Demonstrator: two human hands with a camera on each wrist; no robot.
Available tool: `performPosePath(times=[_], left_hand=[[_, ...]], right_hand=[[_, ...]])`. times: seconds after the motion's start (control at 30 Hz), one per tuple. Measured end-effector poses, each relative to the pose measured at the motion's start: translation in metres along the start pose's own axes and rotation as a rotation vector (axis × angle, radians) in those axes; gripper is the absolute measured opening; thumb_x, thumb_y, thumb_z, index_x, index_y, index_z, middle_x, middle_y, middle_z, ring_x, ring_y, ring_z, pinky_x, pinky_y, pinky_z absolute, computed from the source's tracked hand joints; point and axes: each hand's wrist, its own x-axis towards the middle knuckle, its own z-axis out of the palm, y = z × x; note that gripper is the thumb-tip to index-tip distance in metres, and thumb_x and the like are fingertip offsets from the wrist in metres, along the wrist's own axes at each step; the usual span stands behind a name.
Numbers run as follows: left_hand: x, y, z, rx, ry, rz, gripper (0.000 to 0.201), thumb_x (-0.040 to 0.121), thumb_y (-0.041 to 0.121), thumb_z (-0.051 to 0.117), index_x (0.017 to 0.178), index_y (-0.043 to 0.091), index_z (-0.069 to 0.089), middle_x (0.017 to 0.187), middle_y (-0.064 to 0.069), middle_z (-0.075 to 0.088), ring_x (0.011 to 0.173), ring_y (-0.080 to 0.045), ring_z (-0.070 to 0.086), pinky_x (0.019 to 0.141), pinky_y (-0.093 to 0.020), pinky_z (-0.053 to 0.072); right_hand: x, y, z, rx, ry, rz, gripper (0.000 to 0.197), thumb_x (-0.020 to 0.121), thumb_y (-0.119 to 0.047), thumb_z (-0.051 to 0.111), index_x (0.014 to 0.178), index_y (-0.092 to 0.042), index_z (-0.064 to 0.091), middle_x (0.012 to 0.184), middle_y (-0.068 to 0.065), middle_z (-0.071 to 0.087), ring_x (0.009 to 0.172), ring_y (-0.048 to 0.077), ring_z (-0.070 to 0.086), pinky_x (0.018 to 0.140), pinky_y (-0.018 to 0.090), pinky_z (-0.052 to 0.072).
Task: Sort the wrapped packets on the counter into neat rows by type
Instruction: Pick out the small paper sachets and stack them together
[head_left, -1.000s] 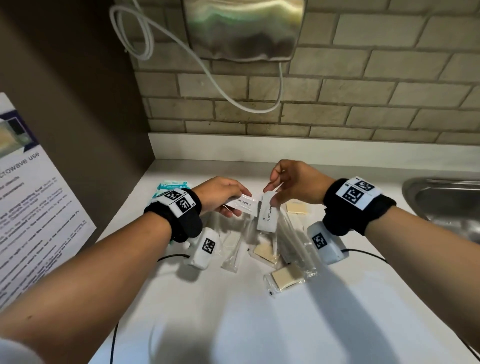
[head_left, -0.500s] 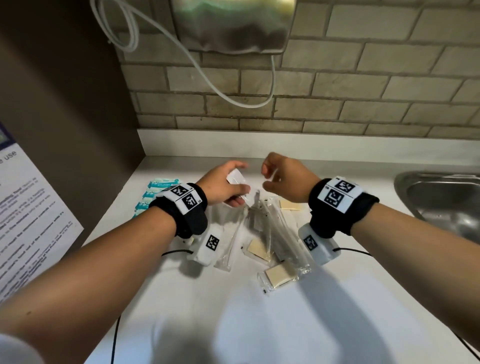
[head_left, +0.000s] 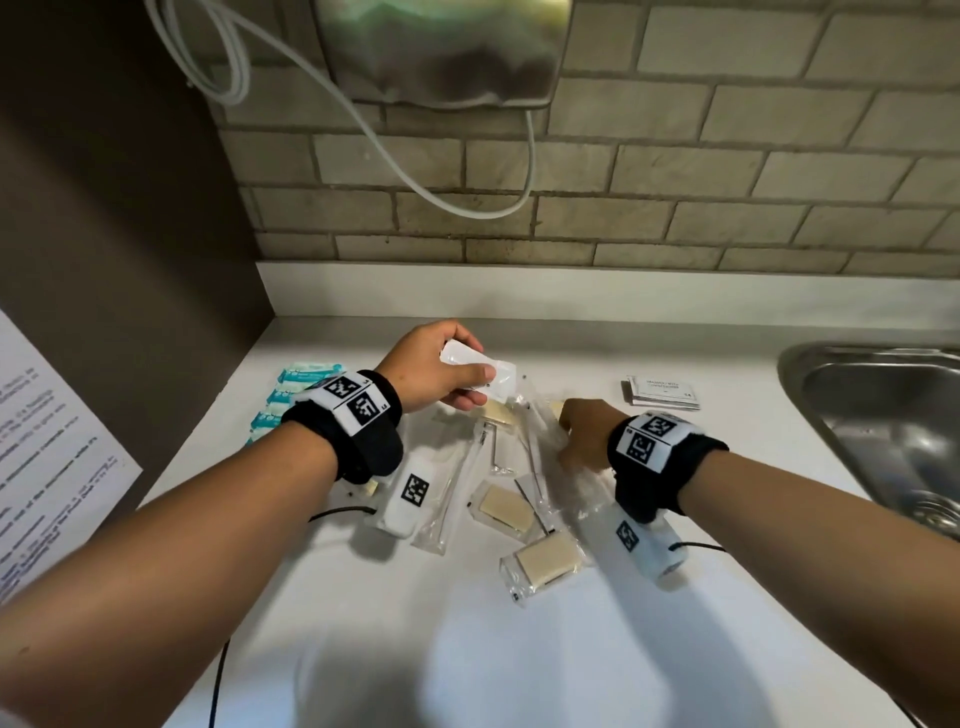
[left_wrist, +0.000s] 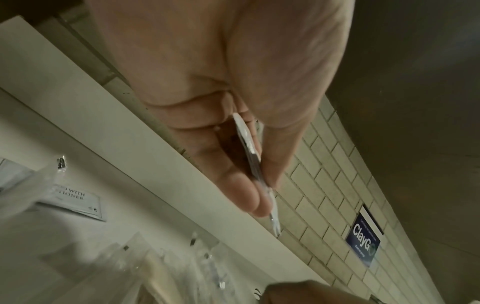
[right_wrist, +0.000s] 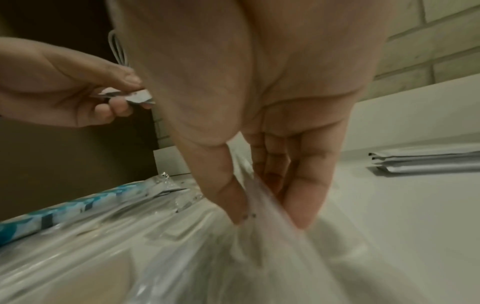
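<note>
- The surface (head_left: 649, 597) is white, with a steel sink (head_left: 883, 415) at 3 o'clock; the sorting looks partly done, as I judge it.
- The central heap (head_left: 509, 467) of clear-wrapped packets, some long and thin, some holding tan pads, lies jumbled at the middle of the surface; this is most of what is left to sort.
- The teal packets (head_left: 291, 395) stand in a tidy column at 9 o'clock by the dark side wall; that type seems finished.
- The white printed sachets (head_left: 662, 391) sit stacked at 2 o'clock, well apart from the heap; this pile looks begun, and whether more belong there I cannot tell.
- The right hand (head_left: 584, 434) reaches down into the heap's 3 o'clock edge; in the wrist view its thumb and fingers (right_wrist: 306, 197) are closed on a clear plastic wrapper (right_wrist: 272, 236), pinching it where it rises off the surface.
- The left hand (head_left: 441, 371) is raised over the heap's 12 o'clock end; thumb against fingers, it pinches a few flat white sachets (head_left: 475, 371) edge-on; they are off the surface and not yet placed.
</note>
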Motion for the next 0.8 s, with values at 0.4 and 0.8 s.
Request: performPosePath(times=[0.4, 0.8], left_hand=[[-0.001, -0.002, -0.003, 0.022, 0.065, 0.015, 0.016, 0.093, 0.010, 0.062, 0.107, 0.008, 0.057, 0.095, -0.001, 0.062, 0.062, -0.019, 0.071, 0.057, -0.024, 0.059], [-0.019, -0.004, -0.002, 0.052, 0.105, -0.013, 0.014, 0.093, 0.011, 0.061, 0.106, 0.011, 0.057, 0.087, -0.011, 0.067, 0.057, -0.013, 0.069, 0.050, -0.020, 0.054]], right_hand=[[-0.008, -0.021, 0.001, -0.219, 0.108, -0.326, 0.053, 0.077, -0.035, 0.072, 0.123, -0.018, 0.052, 0.118, 0.002, 0.056, 0.109, 0.021, 0.054, 0.091, 0.037, 0.052], [-0.018, -0.026, 0.017, -0.133, -0.238, -0.304, 0.027, 0.077, -0.012, 0.073, 0.099, -0.021, 0.061, 0.099, -0.003, 0.065, 0.091, 0.017, 0.061, 0.074, 0.025, 0.050]])
